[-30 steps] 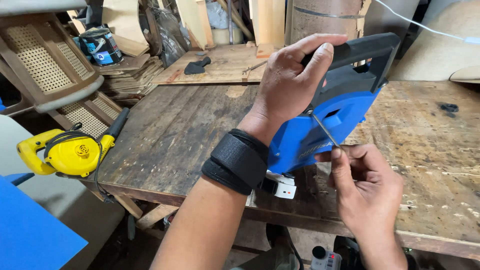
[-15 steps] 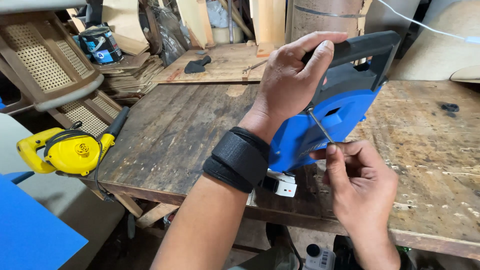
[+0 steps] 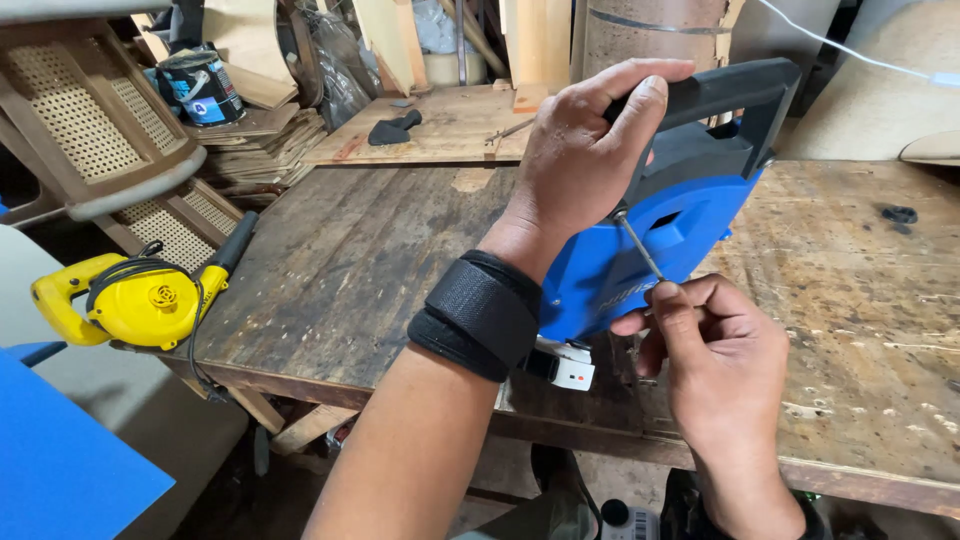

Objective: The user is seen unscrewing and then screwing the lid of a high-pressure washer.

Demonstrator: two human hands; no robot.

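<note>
left hand (image 3: 585,170) on blue tool's (image 3: 660,245) handle

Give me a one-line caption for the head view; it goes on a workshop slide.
Left hand grips a blue power tool by its handle; right hand works a thin metal key into it.

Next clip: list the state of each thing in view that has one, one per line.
Blue power tool: tilted up on the workbench, gripped by its black handle.
Left hand: closed around the handle.
Right hand: pinching a thin metal key, tip against the tool's body.
Yellow blower: lying on its side, untouched.
Paint can: upright, on stacked boards.
</note>
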